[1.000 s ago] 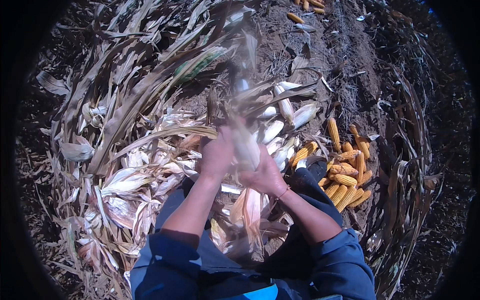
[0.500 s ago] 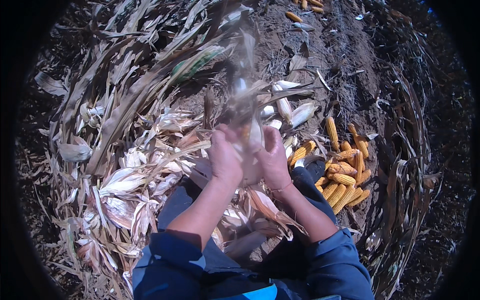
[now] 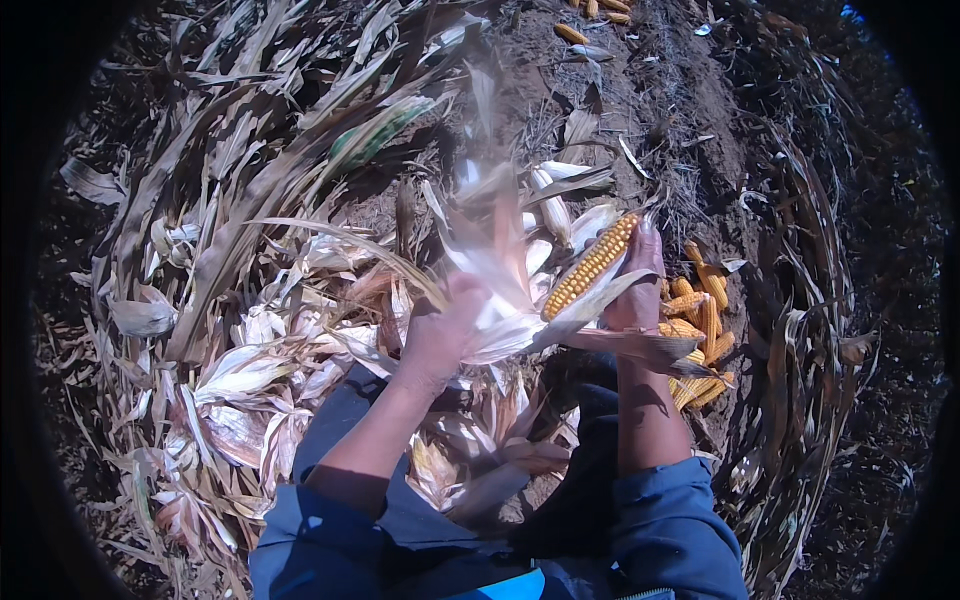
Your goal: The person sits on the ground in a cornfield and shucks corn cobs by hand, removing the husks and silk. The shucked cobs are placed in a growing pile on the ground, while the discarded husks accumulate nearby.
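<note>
An ear of corn (image 3: pixel 592 268), its yellow kernels bare, slants up to the right in front of me. My right hand (image 3: pixel 636 285) is closed around it, with the thumb near its upper tip. Pale, dry corn husk (image 3: pixel 508 335) is peeled back at the ear's lower end and stretches toward the left. Closed on that husk is my left hand (image 3: pixel 445 325), slightly smeared by motion. A loose strip of husk trails under my right wrist. Beyond the hands lie several ears still in pale husks (image 3: pixel 553 208).
A pile of bare yellow ears (image 3: pixel 705 310) lies right of my right forearm. Discarded husks (image 3: pixel 245 375) cover the ground to the left and between my legs. Long dry stalks (image 3: pixel 270 150) are heaped at the far left. More bare ears (image 3: pixel 571 33) lie far ahead on the soil.
My hands have moved apart, the right one outward to the right with the ear. Husk has been pulled down to the left, and the kernels are now exposed.
</note>
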A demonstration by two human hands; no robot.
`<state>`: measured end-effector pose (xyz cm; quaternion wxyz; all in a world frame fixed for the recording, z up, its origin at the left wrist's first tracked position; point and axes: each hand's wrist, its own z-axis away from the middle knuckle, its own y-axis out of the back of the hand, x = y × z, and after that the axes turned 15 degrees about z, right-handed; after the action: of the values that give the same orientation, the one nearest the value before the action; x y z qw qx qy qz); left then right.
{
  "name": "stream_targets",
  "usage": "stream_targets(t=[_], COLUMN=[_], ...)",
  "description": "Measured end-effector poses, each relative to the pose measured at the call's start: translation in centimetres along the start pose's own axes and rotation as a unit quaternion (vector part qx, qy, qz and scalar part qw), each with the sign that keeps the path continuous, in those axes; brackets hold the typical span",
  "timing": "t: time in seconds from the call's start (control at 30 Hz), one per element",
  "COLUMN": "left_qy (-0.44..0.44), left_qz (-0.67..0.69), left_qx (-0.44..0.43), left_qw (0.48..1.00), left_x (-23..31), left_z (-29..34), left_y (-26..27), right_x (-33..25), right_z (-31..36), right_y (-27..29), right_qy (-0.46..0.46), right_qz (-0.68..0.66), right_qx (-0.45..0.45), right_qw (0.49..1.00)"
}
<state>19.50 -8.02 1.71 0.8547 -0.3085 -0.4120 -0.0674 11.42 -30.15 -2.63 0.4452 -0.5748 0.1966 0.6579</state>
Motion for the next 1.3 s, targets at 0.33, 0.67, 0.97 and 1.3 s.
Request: stream_targets(t=[0.33, 0.67, 0.97, 1.3], left_qy=[0.007, -0.073, -0.097, 0.156], left_qz=[-0.237, -0.360, -0.421, -0.196], left_qx=[-0.095, -0.082, -0.070, -0.177], left_qw=[0.967, 0.926, 0.899, 0.952], left_x=[-5.8, -3.6, -3.4, -7.3], left_z=[-2.2, -2.0, -1.2, -3.2], left_y=[0.6, -0.4, 0.0, 1.5], right_x=[0.7, -1.5, -2.0, 1.0], right_z=[3.4, 2.1, 2.6, 2.8], right_y=[-4.3, -3.2, -2.9, -5.0], right_qy=[-0.040, 0.045, 0.115, -0.149], right_qz=[0.044, 0.284, 0.387, -0.050], right_qx=[-0.144, -0.115, -0.071, -0.019], right_qw=[0.988, 0.951, 0.912, 0.987])
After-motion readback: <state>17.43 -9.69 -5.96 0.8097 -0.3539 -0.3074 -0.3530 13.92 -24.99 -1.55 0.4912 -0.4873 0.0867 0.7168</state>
